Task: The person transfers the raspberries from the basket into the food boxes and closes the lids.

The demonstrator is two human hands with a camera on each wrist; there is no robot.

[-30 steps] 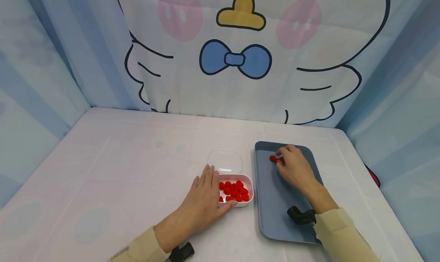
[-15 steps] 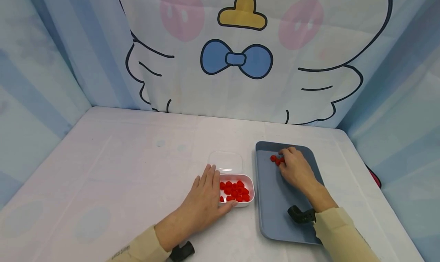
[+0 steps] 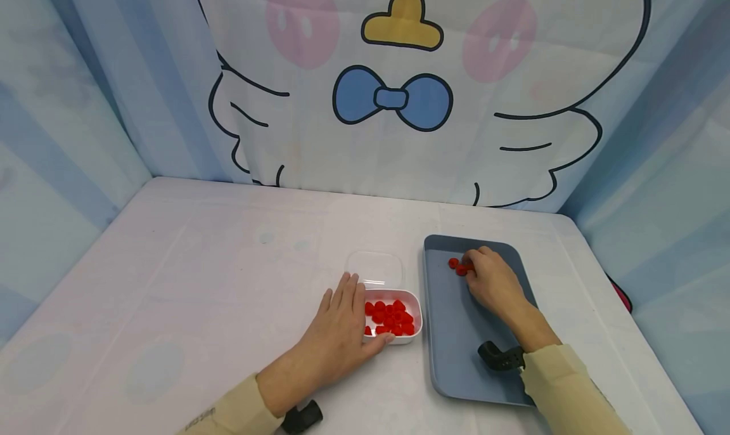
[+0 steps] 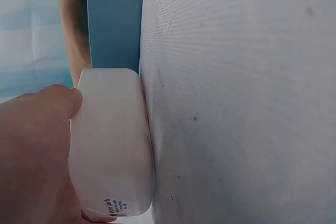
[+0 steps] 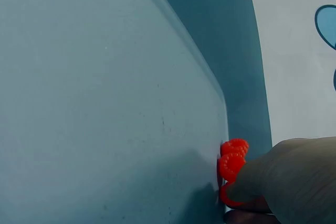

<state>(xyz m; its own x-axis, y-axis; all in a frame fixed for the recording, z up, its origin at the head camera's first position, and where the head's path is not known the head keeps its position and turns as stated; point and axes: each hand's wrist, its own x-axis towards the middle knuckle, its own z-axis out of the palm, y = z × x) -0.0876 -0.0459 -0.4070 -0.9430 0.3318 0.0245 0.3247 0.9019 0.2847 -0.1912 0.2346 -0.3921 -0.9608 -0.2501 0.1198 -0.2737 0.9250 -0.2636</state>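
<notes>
My left hand [image 3: 333, 333] lies against the left end of a small white box [image 3: 419, 321], fingers extended and thumb along its near rim. Red raspberries [image 3: 393, 314] lie inside the box; the hand hides its left part. In the left wrist view the thumb touches the rim of the white box [image 4: 113, 140]. Over the far end of a blue-grey tray [image 3: 456, 359], my right hand [image 3: 493, 279] pinches a raspberry [image 5: 229, 195] between thumb and fingers, most of it covered. Two more raspberries [image 5: 231, 166] sit right beside the fingertips, in a row along the tray wall.
A clear plastic lid [image 3: 374, 269] lies on the white-covered table [image 3: 199, 283] behind the box. The tray stands just right of the box, with a raised rim. A cartoon-printed curtain [image 3: 388, 156] borders the table's far edge.
My right hand has shifted slightly, and its fingers have drawn in on a raspberry at the end of the row. The left hand and the box stay in place.
</notes>
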